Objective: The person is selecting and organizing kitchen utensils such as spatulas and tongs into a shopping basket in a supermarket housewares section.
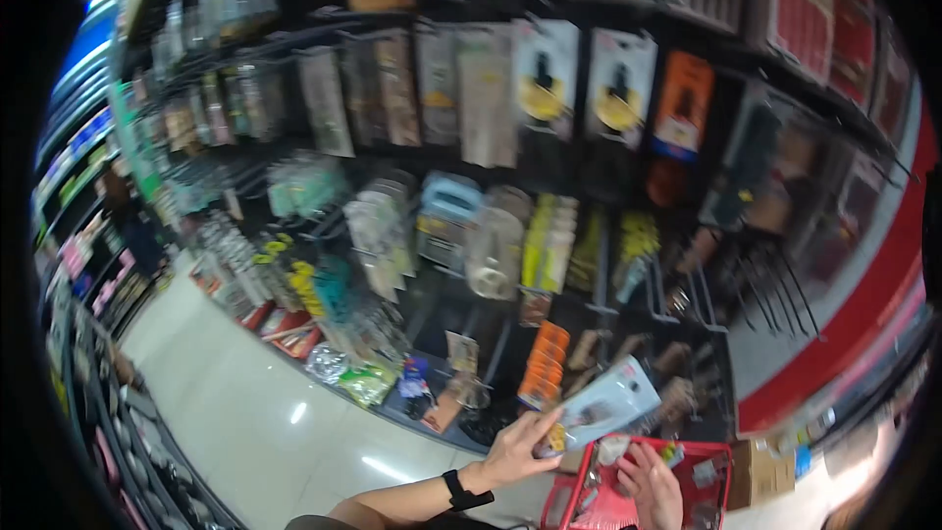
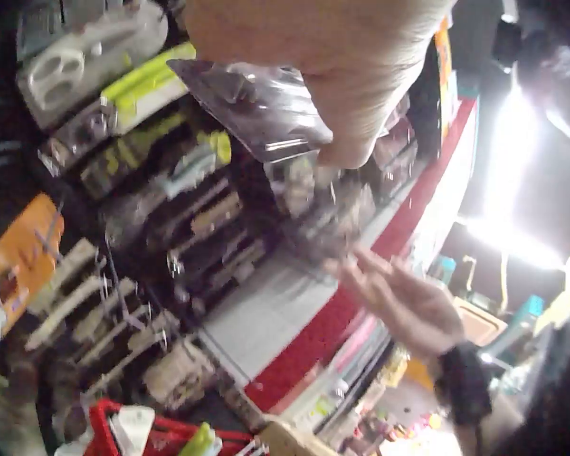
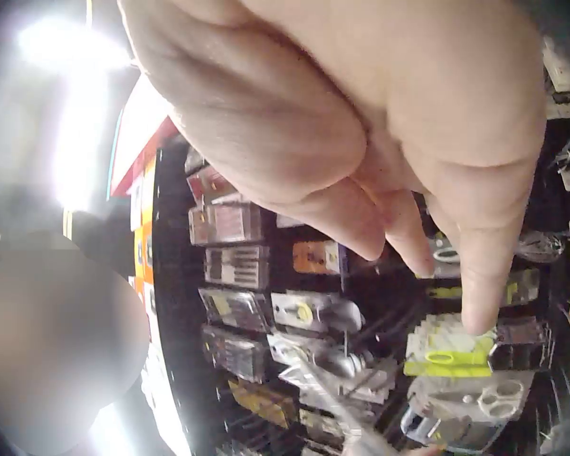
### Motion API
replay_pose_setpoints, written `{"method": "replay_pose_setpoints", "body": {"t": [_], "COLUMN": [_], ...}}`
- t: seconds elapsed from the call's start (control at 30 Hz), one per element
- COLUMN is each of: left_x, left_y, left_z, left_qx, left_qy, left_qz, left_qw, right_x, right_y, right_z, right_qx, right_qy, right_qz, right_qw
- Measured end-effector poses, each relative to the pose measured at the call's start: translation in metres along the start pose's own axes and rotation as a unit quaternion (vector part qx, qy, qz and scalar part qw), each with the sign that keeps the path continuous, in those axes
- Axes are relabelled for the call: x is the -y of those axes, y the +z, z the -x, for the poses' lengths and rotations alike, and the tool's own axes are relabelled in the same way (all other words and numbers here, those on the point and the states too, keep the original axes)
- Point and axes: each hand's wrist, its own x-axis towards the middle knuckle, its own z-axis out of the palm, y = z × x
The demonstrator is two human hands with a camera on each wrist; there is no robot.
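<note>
My left hand [image 1: 520, 449] grips one end of a flat package with a pale blue card [image 1: 613, 399], which is tilted up to the right in the head view. A clear plastic part of that package [image 2: 261, 109] shows under the left hand [image 2: 323, 57] in the left wrist view. The printed goods inside are too blurred to name. My right hand [image 1: 652, 483] is held over a red shopping basket [image 1: 708, 450], fingers loosely extended and holding nothing. In the right wrist view the right hand's [image 3: 389, 123] fingers point down, apart from one another. Several small items lie in the basket.
A store rack of hanging packages fills the front, with black-and-yellow carded goods [image 1: 545, 83], an orange card [image 1: 684, 103] and orange packs [image 1: 546, 361]. Bare hooks [image 1: 775, 290] stick out at the right. A cardboard box [image 1: 763, 471] stands beside the basket. Glossy floor [image 1: 255, 402] lies left.
</note>
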Motion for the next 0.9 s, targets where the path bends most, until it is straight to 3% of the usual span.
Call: {"method": "replay_pose_setpoints", "body": {"t": [0.13,0.17,0.2,0.27,0.33,0.37,0.6,0.77,0.9], "left_x": [-0.009,-0.008,-0.008,-0.001,0.01,0.011,0.007,0.008,0.012], "left_y": [-0.101,-0.122,-0.142,-0.175,-0.199,-0.209,-0.24,-0.244,-0.241], "left_z": [-0.047,-0.062,-0.075,-0.1,-0.124,-0.136,-0.205,-0.221,-0.225], "left_qx": [-0.175,-0.207,-0.239,-0.244,-0.27,-0.283,-0.323,-0.321,-0.311], "left_qy": [0.01,0.003,-0.005,-0.044,-0.018,0.003,0.038,-0.013,-0.033], "left_qz": [-0.19,-0.224,-0.257,-0.268,-0.29,-0.322,-0.317,-0.335,-0.338], "left_qw": [0.966,0.952,0.936,0.931,0.918,0.904,0.891,0.886,0.888], "right_x": [-0.036,-0.063,-0.093,-0.038,-0.035,-0.045,-0.051,-0.059,-0.052], "right_y": [0.007,-0.002,-0.012,0.058,0.074,0.077,0.084,0.078,0.072], "right_z": [-0.023,-0.034,-0.042,-0.036,-0.035,-0.037,-0.037,-0.032,-0.029], "right_qx": [0.055,0.1,0.128,0.205,0.23,0.251,0.284,0.259,0.242], "right_qy": [0.064,0.045,-0.051,-0.09,-0.037,-0.029,0.006,0.013,-0.008], "right_qz": [0.157,0.171,0.256,0.319,0.355,0.281,0.315,0.267,0.318], "right_qw": [0.984,0.979,0.957,0.921,0.905,0.926,0.906,0.928,0.917]}}
